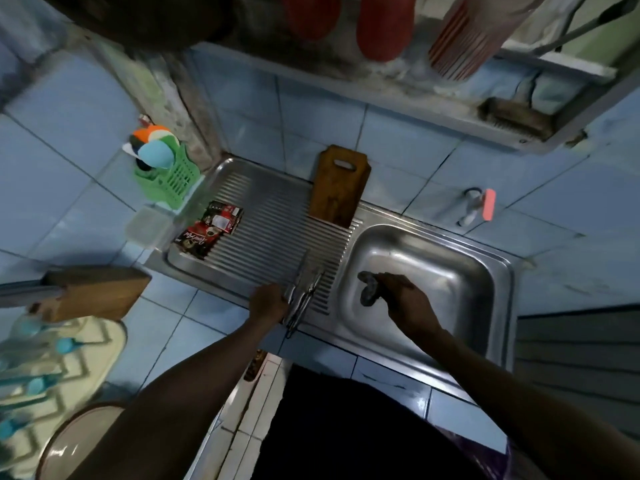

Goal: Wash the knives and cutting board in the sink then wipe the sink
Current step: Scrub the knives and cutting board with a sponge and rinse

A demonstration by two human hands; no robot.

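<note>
The left hand (268, 303) rests against the knives (303, 296) lying on the ribbed drainboard (263, 216); whether its fingers close round them cannot be told. The right hand (403, 299) grips a dark rag (369, 289) inside the sink basin (450, 271). The cutting board (337, 187) leans upright against the tiles. Wiping well likely means sweeping from the walls toward the drain.

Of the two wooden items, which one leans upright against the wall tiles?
The cutting board with the handle slot, behind the drainboard. The knife block sits on the left counter.
</note>
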